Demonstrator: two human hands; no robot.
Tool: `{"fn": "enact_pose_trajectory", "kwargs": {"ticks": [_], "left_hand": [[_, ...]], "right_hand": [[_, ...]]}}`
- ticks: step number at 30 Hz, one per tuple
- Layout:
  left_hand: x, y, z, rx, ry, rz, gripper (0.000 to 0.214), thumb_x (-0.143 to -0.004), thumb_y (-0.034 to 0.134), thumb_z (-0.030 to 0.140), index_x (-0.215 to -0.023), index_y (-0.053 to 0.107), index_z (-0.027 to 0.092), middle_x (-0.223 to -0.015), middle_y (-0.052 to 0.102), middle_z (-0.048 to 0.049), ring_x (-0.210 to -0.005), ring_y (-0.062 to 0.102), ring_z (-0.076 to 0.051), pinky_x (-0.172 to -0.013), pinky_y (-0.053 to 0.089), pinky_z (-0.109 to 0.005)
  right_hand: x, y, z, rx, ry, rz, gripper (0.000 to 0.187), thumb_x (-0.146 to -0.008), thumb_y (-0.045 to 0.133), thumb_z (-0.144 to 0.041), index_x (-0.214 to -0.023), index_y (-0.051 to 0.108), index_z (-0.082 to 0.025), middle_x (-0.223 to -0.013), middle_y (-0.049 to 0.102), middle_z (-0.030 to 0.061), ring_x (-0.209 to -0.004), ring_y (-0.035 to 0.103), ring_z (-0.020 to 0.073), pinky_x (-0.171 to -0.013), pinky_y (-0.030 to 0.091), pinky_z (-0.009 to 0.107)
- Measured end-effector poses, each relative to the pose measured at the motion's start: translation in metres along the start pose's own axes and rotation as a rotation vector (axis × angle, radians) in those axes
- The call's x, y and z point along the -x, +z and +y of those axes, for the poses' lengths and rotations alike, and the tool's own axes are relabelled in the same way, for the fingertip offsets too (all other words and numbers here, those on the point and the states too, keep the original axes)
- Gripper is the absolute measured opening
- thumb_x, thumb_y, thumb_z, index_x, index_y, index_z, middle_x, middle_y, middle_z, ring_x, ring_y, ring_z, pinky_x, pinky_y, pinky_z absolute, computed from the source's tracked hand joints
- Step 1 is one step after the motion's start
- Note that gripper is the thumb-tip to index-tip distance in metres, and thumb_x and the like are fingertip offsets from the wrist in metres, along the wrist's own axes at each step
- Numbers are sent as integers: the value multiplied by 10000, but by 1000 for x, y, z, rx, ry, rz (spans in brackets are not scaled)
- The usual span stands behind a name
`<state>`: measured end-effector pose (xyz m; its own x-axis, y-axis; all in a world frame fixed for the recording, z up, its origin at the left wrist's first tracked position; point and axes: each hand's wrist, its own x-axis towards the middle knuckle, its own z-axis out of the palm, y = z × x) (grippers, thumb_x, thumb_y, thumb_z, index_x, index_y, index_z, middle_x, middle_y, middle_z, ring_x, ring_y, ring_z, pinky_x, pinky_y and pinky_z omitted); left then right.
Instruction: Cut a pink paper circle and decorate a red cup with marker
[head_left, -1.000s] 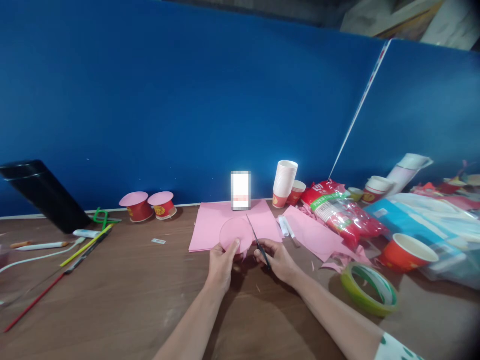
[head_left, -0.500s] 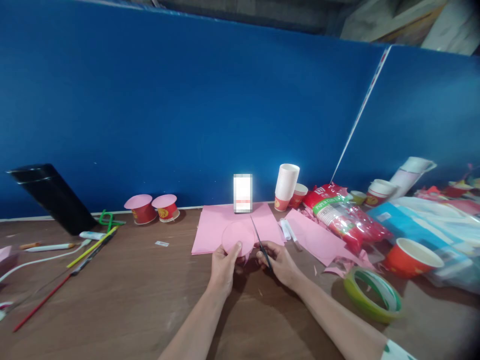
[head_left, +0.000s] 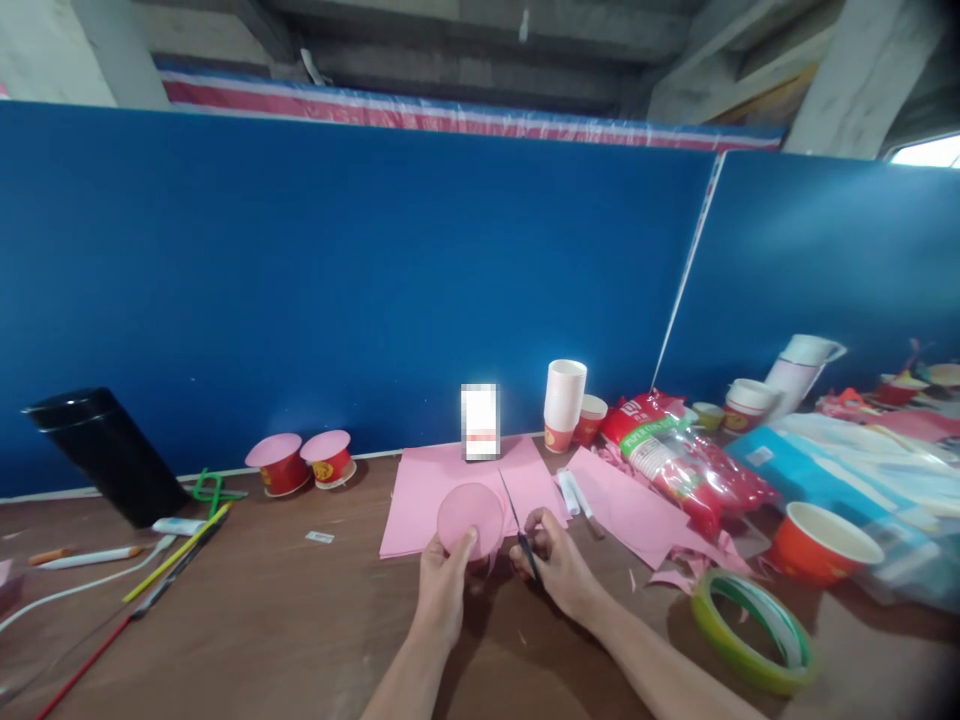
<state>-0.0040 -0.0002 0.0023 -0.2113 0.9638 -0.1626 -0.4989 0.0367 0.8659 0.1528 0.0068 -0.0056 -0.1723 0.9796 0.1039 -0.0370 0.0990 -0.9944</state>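
My left hand [head_left: 444, 585] pinches a round pink paper disc [head_left: 469, 515] near its lower edge, thumb on top. A narrow strip of pink paper hangs below the disc. In my right hand [head_left: 553, 562] is a pair of dark-handled scissors [head_left: 527, 552], its blades pointing up and away beside the disc's right edge. The blades look closed together and a little apart from the disc. Behind both hands lies a stack of pink paper sheets [head_left: 420, 500], with a lit phone [head_left: 480, 420] standing at its back.
Two red cups with pink paper tops [head_left: 278, 464] stand left, near a black bottle [head_left: 112, 455]. To the right are stacked white cups [head_left: 564, 400], a red plastic package [head_left: 667, 450], pink scraps, an orange cup [head_left: 825, 542] and a tape roll [head_left: 750, 632]. A blue partition [head_left: 360, 280] rises behind.
The view has tilted upward, so everything sits lower in the picture. My right hand and the scissors are slightly farther from the disc, which my left hand still holds.
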Motion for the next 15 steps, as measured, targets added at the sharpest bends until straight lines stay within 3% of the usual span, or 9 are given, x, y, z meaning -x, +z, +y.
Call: {"fn": "enact_pose_trajectory", "kwargs": {"ticks": [3, 6, 15], "left_hand": [[1, -1, 1, 89, -30, -65, 408, -587, 858, 387, -809, 635, 126, -598, 655, 5, -479, 573, -100, -481, 465, -203], [0, -2, 0, 96, -75, -32, 424, -566, 868, 383, -805, 621, 135, -587, 660, 6, -470, 591, -107, -468, 470, -198], [-3, -4, 1, 90, -69, -3, 417, -530, 883, 319, -814, 654, 116, -683, 716, -24, -537, 657, -123, -553, 546, -205]], "right_hand": [[-1, -1, 4, 34, -29, 22, 424, -711, 774, -442, -722, 405, -231, -525, 483, -87, -472, 420, 85, -446, 313, 201], [-2, -1, 4, 49, -39, 8, 445, -704, 780, -443, -660, 394, -225, -520, 479, -76, -482, 424, 86, -452, 315, 203], [-4, 2, 14, -56, -26, 20, 387, -764, 745, -399, -700, 410, -218, -567, 525, -57, -514, 469, 95, -495, 348, 214]]}}
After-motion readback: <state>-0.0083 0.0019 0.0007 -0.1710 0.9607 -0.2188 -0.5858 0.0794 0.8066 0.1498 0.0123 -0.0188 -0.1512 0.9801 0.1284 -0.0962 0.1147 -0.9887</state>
